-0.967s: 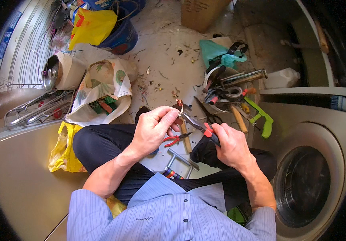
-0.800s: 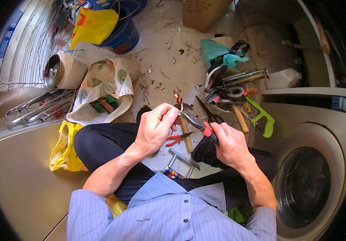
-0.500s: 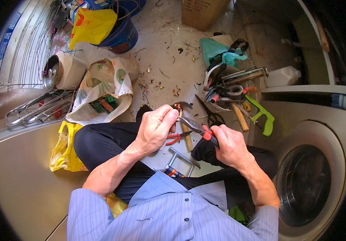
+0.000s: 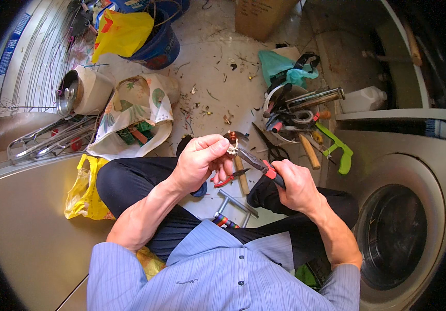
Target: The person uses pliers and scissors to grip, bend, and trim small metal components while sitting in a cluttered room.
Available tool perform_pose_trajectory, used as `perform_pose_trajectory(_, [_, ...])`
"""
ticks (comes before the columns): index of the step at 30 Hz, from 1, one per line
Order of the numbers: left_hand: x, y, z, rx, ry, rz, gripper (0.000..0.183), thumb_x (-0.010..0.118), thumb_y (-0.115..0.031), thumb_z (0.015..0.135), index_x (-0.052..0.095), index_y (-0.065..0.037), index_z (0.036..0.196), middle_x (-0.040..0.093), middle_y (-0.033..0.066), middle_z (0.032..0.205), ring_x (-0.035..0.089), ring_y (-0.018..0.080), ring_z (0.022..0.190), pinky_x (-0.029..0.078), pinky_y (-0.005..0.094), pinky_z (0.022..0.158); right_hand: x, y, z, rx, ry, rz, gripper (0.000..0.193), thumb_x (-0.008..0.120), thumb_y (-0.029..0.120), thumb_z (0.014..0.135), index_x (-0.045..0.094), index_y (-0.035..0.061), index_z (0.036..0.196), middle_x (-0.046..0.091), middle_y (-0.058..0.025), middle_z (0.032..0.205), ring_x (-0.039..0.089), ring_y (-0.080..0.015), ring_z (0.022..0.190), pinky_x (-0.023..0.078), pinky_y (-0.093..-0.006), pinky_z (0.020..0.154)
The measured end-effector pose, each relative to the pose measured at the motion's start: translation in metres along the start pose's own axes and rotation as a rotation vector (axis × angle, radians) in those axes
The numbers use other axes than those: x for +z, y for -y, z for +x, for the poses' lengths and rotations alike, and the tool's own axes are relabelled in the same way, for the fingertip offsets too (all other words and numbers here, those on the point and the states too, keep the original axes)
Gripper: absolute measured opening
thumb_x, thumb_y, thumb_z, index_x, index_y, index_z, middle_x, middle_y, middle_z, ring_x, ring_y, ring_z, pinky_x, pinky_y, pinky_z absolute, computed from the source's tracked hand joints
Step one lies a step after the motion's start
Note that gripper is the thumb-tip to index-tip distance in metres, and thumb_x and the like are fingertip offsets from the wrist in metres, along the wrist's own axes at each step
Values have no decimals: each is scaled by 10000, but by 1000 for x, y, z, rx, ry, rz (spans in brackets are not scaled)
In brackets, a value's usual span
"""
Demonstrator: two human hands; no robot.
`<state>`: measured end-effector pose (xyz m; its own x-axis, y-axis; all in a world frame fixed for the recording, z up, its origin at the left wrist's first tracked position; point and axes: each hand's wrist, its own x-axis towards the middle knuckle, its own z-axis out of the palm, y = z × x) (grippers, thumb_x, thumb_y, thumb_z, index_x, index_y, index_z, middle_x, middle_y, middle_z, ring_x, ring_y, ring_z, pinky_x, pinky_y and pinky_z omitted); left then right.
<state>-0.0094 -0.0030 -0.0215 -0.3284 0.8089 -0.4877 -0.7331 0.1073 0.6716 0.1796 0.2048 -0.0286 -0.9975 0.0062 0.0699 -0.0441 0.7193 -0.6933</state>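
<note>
Spreading beneath everything, the pale floor [image 4: 210, 62] is carrying tools and debris, while a silver front-loading washer [image 4: 394, 236] is standing at the right. A blue bucket [image 4: 156, 54] is sitting farther out to the left, and a patterned bag [image 4: 155, 133] is slumping nearer. Above the gap between the bent knees, the right hand [image 4: 298, 185] is wrapping the handles of dark pliers [image 4: 255, 160], and the left hand [image 4: 197, 163] is pinching a small metal piece [image 4: 232, 151] between thumb and fingers. The pliers' tips are reaching that piece just beside the left thumb; whether they are biting on it, I cannot tell. Red-handled pliers [image 4: 225, 182] are lying below, partly hidden by the left fingers. A copper coil [image 4: 233, 136] is showing just beyond the thumb, apparently joined to the piece, so the handling of this part is looking under way rather than finished. Small scraps [image 4: 227, 119] are littering the floor ahead, perhaps pointing to work already done; how much is remaining is not showing.
</note>
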Motion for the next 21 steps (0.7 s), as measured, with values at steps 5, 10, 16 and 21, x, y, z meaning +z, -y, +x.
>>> perform_pose_trajectory(5, [-1,2,1,46,8,-36,312,515,-304,1038,618,-21,956,691,128,747,656,157,555,511,240,468,3,-3,3,7,-22,17,471,643,-70,651,545,3,1106,579,-180,857,605,-403,771,514,-452,654])
perform_pose_trajectory(10, [1,1,3,106,-41,56,309,508,-292,1044,621,-5,1063,699,130,824,679,168,643,536,261,535,5,-2,8,50,-55,-30,473,641,-68,657,546,7,1115,587,-181,880,612,-403,790,517,-458,682])
perform_pose_trajectory(16, [7,3,-1,125,-117,275,298,535,-282,1037,627,-3,1084,687,85,800,633,124,638,514,252,574,4,-1,6,73,-39,-49,466,638,-57,668,546,7,1120,588,-179,882,616,-399,800,519,-458,686])
perform_pose_trajectory(21, [10,-1,2,262,-280,814,248,553,-216,1006,654,-2,931,625,16,663,548,73,590,441,244,553,1,3,9,79,-19,-181,462,633,-28,684,551,3,1138,571,-156,852,606,-364,767,508,-445,659])
